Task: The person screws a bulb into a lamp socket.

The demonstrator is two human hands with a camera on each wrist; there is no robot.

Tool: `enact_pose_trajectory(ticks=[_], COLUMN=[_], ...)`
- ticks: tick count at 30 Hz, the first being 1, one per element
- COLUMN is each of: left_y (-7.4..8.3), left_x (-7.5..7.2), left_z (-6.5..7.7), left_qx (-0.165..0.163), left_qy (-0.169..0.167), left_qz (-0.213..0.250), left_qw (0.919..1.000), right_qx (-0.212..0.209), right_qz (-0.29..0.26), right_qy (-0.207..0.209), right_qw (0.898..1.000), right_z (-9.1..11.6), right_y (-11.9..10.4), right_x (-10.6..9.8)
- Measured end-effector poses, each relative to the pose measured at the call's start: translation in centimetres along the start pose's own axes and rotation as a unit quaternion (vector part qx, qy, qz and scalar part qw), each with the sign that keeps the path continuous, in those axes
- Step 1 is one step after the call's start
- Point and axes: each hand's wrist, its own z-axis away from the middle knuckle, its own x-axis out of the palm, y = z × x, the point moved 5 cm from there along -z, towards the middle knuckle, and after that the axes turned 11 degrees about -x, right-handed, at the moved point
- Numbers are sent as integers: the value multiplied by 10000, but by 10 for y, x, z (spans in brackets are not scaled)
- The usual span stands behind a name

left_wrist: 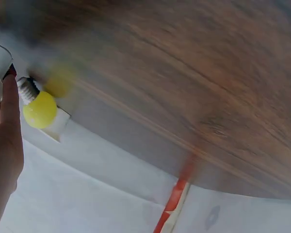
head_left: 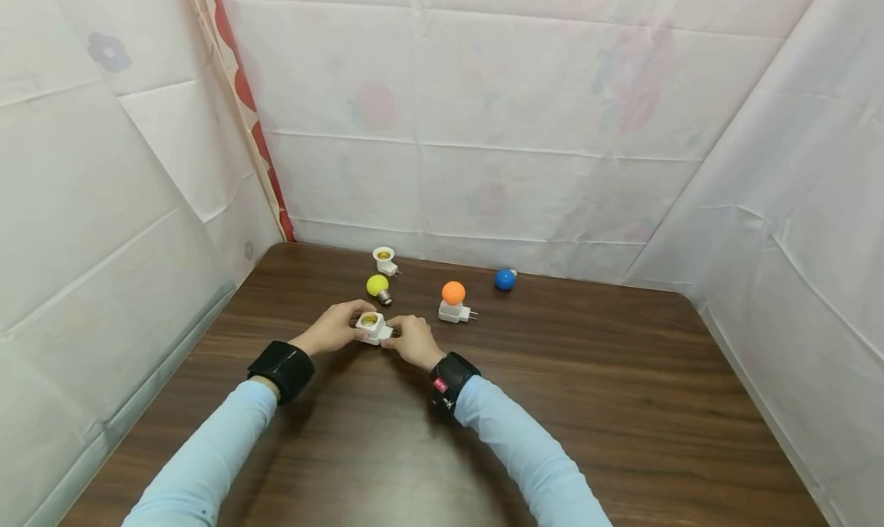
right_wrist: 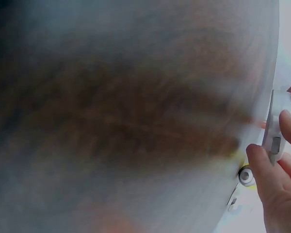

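Note:
Both hands hold a white square lamp socket (head_left: 374, 327) with a brass-coloured threaded opening facing up. My left hand (head_left: 335, 328) grips its left side between thumb and fingers. On the plug end, my right hand (head_left: 414, 340) pinches the socket with thumb and fingertips. Just behind them lies a yellow bulb (head_left: 377, 285), its metal screw base toward the right hand. The left wrist view shows that bulb (left_wrist: 40, 110) beyond the fingers. In the right wrist view the socket (right_wrist: 275, 127) appears edge-on, between the thumb and fingers.
A round-rimmed white socket (head_left: 384, 260) stands behind the yellow bulb. To the right, an orange bulb (head_left: 453, 293) sits upright in a white plug-in socket (head_left: 452, 312). Farther right lies a blue bulb (head_left: 506, 280) near the back edge of the wooden table (head_left: 587, 404). White sheets (head_left: 483, 182) hang around the table.

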Motion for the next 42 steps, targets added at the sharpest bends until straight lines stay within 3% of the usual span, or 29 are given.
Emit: enact_pose_trajectory(ticks=[8,15,21,27,30,34,41,42], left_y=[10,32,54,78,84,87,96,100], left_x=[6,15,30,49,56,62,68,67], left_z=[5,20,32,44,50,54,57,59], left_qx=[115,205,-16,184,202,177,285,305], left_qy=[-40,-83,-162,-479,-559,-492,-524,-537], left_qz=[183,641,1488,2010,2150,2253,2291,2276], left_qw=[9998,9977,9887,9782,9748,9729,9716,9718], right_qx=[-124,-105,263,596,798,1179,1932,2012], right_qz=[-172,-695,-1234,-1910,-2456,-3309,-4888,-5004], right_qy=[10,-182,-56,-19,-20,-51,133,171], right_qw=[9998,9974,9920,9798,9661,9362,8506,8419], right_z=[11,36,69,101,112,123,136,138], right_y=[2,7,13,18,22,26,29,29], right_x=[-11,-37,-62,-78,-80,-80,-75,-74])
